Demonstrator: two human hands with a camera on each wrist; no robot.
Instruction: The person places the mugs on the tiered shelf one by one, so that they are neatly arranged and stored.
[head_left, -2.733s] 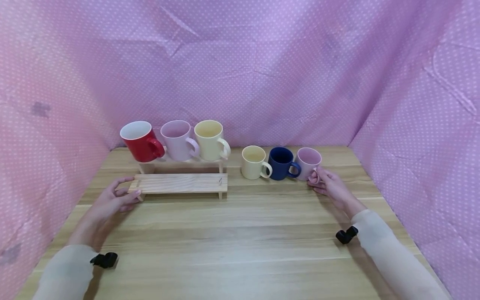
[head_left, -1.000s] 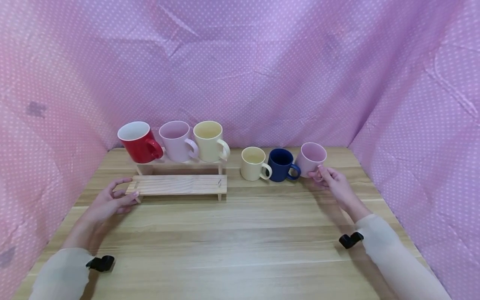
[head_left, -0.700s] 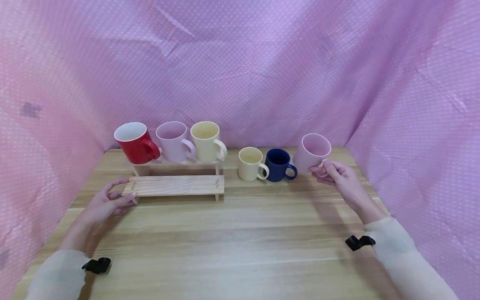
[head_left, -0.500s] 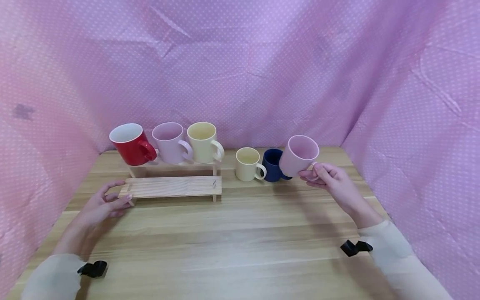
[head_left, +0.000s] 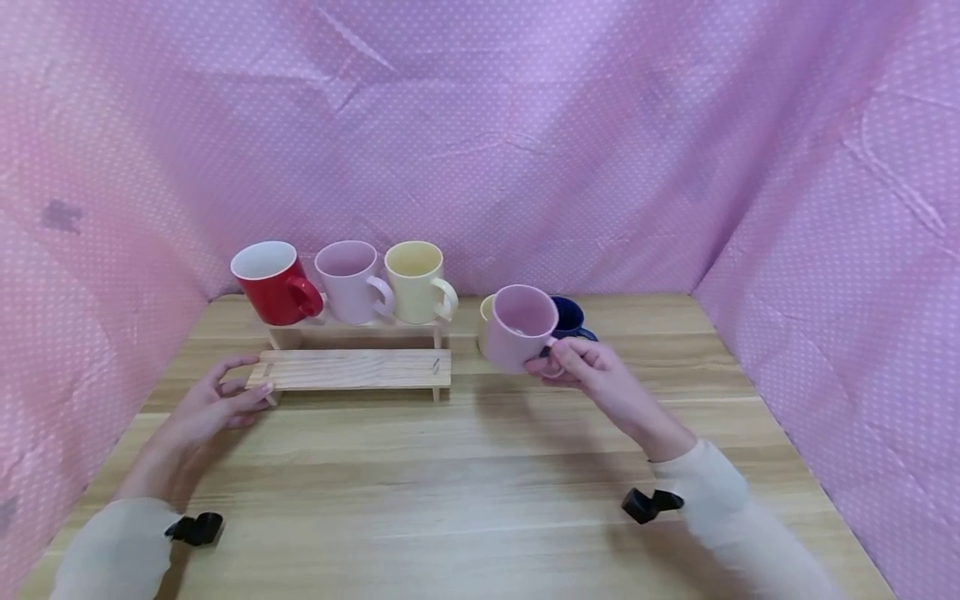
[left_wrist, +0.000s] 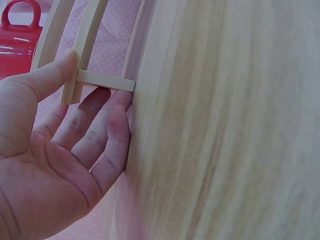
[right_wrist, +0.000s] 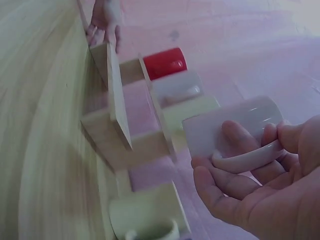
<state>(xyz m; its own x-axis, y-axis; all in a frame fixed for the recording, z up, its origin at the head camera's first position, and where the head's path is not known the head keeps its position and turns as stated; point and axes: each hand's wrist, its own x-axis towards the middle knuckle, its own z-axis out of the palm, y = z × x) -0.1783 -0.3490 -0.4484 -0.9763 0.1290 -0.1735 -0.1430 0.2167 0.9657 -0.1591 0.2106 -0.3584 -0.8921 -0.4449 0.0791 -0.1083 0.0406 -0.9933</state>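
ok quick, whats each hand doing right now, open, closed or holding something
Left hand: holding the two-tier pale wooden rack by its lower shelf's left end.
Right hand: holding a cylindrical glossy pink mug by its handle.

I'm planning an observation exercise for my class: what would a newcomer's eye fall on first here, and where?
Probably the red mug, the boldest colour, high on the left end of the wooden rack in the head view. Next, perhaps, the raised pink mug, its handle in the grip of the right hand, just right of the rack. Pink dotted cloth fills the background.
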